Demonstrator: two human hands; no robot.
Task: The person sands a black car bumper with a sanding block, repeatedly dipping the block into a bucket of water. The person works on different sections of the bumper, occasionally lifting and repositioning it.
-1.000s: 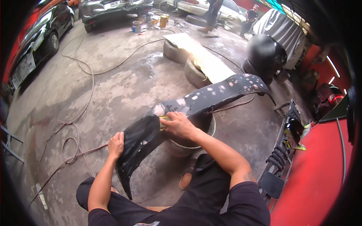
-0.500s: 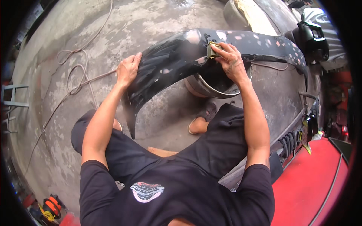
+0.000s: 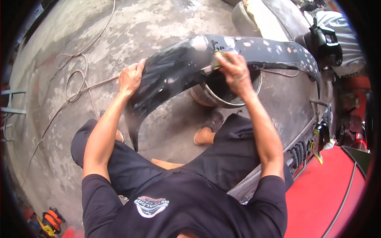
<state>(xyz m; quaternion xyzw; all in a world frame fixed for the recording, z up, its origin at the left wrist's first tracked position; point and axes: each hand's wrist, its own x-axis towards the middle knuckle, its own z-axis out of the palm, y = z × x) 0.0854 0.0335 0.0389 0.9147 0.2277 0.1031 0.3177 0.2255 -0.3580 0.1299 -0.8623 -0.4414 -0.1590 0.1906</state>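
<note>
A dark, curved car bumper (image 3: 170,63) arches in front of me, dotted with pale and pinkish sanded patches. At its left end, my left hand (image 3: 131,79) is closed over the edge. My right hand (image 3: 235,72), smeared by motion, grips a small yellowish-olive sanding block (image 3: 217,60) against the bumper's face, right of the middle. The fingers partly cover the block. Under the bumper stands a round, open metal-rimmed drum or wheel rim (image 3: 226,104), its far side hidden by the bumper.
A tan hose (image 3: 81,89) lies looped on the stained concrete floor (image 3: 51,131) at left. Black car parts (image 3: 327,43) stand at far right. Nearer on the right are a metal frame (image 3: 303,148) with hanging items and a red surface (image 3: 325,190). An orange-and-black object (image 3: 52,219) sits lower left.
My right hand has slid the sanding block slightly left and down along the bumper's face. My left hand keeps its hold on the left end. The whole view has shifted a little.
</note>
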